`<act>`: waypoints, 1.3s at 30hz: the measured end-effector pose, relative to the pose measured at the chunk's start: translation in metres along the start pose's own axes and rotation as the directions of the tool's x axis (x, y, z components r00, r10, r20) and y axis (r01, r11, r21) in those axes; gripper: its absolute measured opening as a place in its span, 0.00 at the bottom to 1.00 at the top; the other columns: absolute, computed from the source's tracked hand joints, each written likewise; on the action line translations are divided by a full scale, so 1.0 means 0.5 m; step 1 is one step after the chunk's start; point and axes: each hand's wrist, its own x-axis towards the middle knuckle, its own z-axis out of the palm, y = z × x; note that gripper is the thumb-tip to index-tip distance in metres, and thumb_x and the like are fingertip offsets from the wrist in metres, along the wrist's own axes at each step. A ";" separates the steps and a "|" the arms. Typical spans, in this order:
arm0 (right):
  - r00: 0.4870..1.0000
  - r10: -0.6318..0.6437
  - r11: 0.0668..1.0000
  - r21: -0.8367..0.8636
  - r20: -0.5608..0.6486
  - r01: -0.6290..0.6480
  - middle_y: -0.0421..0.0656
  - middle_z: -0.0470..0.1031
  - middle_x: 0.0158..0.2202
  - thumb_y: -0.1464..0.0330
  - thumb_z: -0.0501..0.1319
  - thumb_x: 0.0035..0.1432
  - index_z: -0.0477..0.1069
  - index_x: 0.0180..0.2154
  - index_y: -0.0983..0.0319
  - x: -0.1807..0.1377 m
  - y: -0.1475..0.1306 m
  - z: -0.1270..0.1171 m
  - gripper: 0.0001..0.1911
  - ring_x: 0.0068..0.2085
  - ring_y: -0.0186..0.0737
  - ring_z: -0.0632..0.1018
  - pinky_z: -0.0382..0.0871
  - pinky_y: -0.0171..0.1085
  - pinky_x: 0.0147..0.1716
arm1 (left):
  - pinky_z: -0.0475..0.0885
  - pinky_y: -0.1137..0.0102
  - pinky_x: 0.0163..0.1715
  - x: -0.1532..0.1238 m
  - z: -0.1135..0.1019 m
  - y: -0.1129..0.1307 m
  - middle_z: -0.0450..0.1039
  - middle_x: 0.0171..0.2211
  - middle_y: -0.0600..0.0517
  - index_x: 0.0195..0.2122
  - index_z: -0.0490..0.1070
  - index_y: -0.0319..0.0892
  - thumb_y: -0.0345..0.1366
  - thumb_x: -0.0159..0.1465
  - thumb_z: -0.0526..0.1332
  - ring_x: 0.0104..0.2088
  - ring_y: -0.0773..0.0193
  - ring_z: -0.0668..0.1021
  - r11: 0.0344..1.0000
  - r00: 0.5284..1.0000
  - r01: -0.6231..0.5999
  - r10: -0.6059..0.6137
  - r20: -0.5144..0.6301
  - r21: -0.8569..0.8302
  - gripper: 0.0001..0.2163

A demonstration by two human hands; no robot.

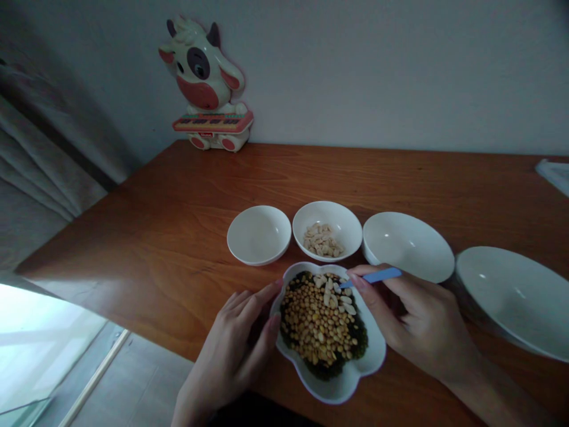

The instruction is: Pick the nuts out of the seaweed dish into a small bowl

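A white flower-shaped bowl (331,392) stands near the table's front edge. Yellow soybeans (311,326) lie in it over small dark green beans (328,370), with several pale flat seeds (347,303) near its far right side. My left hand (240,338) grips the bowl's left rim between thumb and fingers. In my right hand (409,320), thumb and fingers pinch slim blue tweezers (381,274), their tip down among the pale seeds. Behind it, a round white bowl (351,234) holds a small heap of the same pale seeds (322,240).
To the left of the seed bowl is another white bowl (259,234); two more, a white bowl (406,240) and a larger-looking bowl (515,296), stand to the right. A cow toy with keyboard (213,121) leans at the wall. The wooden table (155,237) ends at left.
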 end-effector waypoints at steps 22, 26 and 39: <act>0.993 0.113 0.990 0.093 -0.025 -0.110 0.42 0.84 0.33 0.67 0.60 0.68 0.78 0.41 0.62 0.015 -0.017 -0.010 0.08 0.27 0.33 0.80 0.70 0.31 0.24 | 0.74 0.62 0.47 -0.005 0.004 -0.005 0.79 0.49 0.46 0.66 0.63 0.46 0.41 0.76 0.54 0.46 0.56 0.80 0.999 1.000 0.005 -0.005 -0.007 -0.037 0.20; 0.996 0.086 0.995 0.052 0.012 -0.087 0.41 0.82 0.30 0.65 0.59 0.68 0.79 0.40 0.61 0.050 -0.039 -0.038 0.10 0.25 0.32 0.78 0.69 0.32 0.25 | 0.74 0.62 0.47 -0.002 0.005 -0.005 0.80 0.47 0.46 0.66 0.64 0.45 0.41 0.76 0.53 0.45 0.56 0.80 0.999 1.000 0.002 -0.003 -0.021 -0.036 0.19; 0.987 0.097 0.983 -0.165 0.129 -0.076 0.44 0.82 0.32 0.62 0.59 0.66 0.80 0.40 0.61 0.224 -0.069 -0.097 0.13 0.29 0.37 0.77 0.60 0.38 0.30 | 0.76 0.59 0.52 -0.003 0.012 -0.009 0.80 0.52 0.44 0.65 0.66 0.44 0.41 0.75 0.54 0.52 0.52 0.81 0.999 0.998 -0.021 0.019 -0.067 -0.030 0.19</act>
